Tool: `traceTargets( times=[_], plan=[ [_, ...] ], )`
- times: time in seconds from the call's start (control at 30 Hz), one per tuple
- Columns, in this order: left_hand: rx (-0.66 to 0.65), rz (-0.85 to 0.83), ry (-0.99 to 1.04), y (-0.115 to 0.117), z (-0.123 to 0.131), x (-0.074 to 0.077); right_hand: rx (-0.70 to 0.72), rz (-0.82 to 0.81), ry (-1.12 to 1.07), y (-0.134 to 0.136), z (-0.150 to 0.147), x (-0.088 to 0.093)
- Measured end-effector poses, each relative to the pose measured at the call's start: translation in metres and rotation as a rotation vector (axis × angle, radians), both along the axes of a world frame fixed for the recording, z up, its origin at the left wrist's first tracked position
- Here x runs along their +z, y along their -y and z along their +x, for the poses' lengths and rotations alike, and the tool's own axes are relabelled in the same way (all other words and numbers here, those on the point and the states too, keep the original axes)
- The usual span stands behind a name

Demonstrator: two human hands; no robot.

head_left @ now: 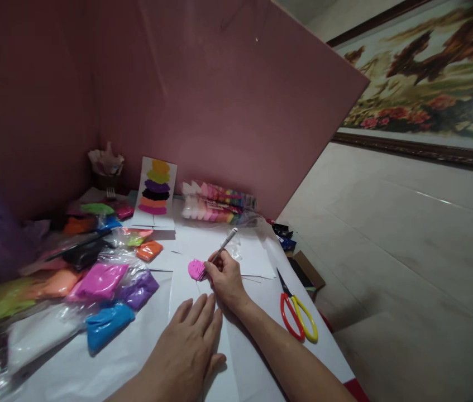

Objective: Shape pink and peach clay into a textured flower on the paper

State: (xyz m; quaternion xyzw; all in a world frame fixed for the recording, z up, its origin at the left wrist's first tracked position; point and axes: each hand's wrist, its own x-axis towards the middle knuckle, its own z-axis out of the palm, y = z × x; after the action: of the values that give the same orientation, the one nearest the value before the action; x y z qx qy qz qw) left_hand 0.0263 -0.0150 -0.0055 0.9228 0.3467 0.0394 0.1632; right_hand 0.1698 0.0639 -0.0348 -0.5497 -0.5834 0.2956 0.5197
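My right hand is closed round a thin metal tool, its tip pressed against a flat pink clay piece on a white card. My left hand lies flat on that card below the clay, fingers stretched out, holding nothing.
Several bags of coloured clay lie at the left. A card with stacked colour shapes leans on the pink board, next to packs of clay sticks. Red and yellow scissors lie at the right near the table edge.
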Motion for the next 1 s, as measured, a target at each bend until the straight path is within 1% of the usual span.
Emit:
traceTargets(
  times=[0.13,0.23,0.4,0.63,0.83,1.0],
  plan=[
    [0.004,0.015,0.014,-0.001,0.001,-0.003,-0.013,-0.011,0.037,0.000,0.000,0.002],
    [0.000,0.017,0.018,-0.001,0.001,-0.002,-0.021,-0.018,0.039,-0.001,0.002,0.002],
    [0.009,0.020,0.019,0.000,-0.001,0.000,-0.028,-0.015,0.024,-0.007,0.005,-0.001],
    [0.000,0.037,0.045,-0.002,0.000,-0.003,-0.030,-0.035,-0.041,-0.010,0.006,0.000],
    [-0.004,0.019,0.013,-0.001,0.001,0.004,-0.003,-0.122,-0.097,-0.008,0.006,0.006],
    [0.005,0.005,0.026,0.001,0.000,0.004,0.019,-0.195,-0.097,-0.012,0.006,0.013]
  ],
)
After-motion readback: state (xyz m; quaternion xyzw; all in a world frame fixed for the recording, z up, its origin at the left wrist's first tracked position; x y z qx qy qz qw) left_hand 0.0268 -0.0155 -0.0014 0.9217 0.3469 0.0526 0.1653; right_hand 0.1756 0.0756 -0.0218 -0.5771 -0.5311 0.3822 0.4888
